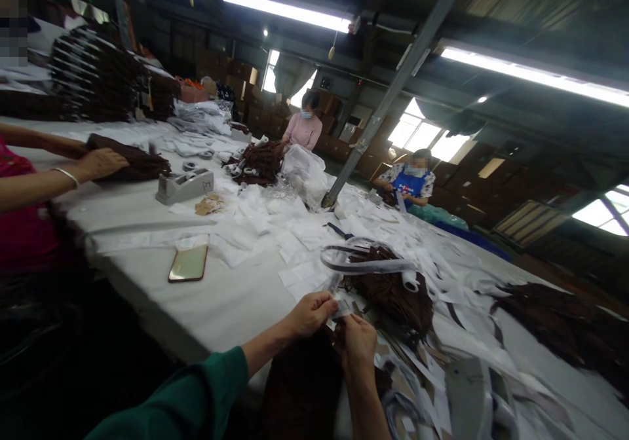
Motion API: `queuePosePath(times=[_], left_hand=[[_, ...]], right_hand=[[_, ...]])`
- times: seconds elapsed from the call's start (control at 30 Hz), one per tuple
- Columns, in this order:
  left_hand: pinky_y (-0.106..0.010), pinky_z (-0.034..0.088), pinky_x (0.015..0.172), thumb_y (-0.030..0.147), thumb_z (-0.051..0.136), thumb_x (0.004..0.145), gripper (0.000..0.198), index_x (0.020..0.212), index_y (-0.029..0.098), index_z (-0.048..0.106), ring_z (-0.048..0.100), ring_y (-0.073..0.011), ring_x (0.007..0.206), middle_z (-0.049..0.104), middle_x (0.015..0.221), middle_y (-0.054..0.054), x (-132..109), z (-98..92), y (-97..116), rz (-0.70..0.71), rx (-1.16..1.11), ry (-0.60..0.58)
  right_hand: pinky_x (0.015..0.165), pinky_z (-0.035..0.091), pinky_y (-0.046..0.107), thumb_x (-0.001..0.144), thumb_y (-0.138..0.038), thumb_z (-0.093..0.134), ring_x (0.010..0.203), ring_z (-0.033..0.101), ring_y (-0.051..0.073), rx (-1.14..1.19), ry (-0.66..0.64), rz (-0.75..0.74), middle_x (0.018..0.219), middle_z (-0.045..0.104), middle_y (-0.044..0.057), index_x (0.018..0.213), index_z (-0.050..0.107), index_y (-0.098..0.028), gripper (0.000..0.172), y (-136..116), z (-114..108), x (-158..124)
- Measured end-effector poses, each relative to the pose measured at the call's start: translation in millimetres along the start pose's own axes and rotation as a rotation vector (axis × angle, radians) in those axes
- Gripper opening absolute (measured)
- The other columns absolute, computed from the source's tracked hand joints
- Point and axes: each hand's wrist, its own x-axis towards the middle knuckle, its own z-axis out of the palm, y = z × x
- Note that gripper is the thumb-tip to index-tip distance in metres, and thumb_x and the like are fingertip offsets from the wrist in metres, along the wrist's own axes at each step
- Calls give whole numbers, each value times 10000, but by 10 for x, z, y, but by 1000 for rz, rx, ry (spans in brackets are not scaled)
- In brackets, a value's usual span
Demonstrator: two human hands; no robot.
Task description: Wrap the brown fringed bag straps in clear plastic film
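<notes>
Low in the middle of the head view, my left hand (pixel 312 312) pinches one side of a small whitish, partly see-through piece (pixel 343 308). My right hand (pixel 358 342) closes on its other side, with the fingertips of both hands nearly meeting. Whether it is paper or plastic film I cannot make out. Under my hands hangs a dark brown soft article (pixel 304 387) at the table's edge, mostly in shadow. Just beyond lies a brown gathered bag (pixel 393 293) with a wrapped strap (pixel 368 266) looping over it.
A phone (pixel 188 263) lies left on the white-covered table (pixel 147 296). Tape dispensers stand at the left (pixel 185 184) and near right (pixel 476 397). White wrapping scraps spread around a slanted post (pixel 393 93). A co-worker's hand (pixel 103 164) rests on brown goods; two people work farther back.
</notes>
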Motion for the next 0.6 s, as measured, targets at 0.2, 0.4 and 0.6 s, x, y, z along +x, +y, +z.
queuePosePath(times=[0.2,0.4,0.6], left_hand=[[-209,298,519,573,530,819,439,700,150,507,373,-82,554,431,603,46,-48,8,-1,24,22,121],[-187,283,455,575,569,796,437,827,141,526,386,-67,475,501,582,42,-72,15,-91,-6,-32,162],[-208,381,515,552,459,876,516,1064,84,569,495,-97,539,602,695,-23,-25,-5,-124,-5,118,52]], right_hand=[[344,326,197,470,-330,735,357,404,78,233,13,144,392,426,-77,519,480,-190,294,55,32,-14],[346,376,189,510,-249,758,386,436,74,353,-52,132,459,470,-72,595,532,-179,252,142,-20,-15],[344,392,196,620,-188,723,389,424,73,426,-197,65,498,442,-80,639,529,-193,195,195,-156,-6]])
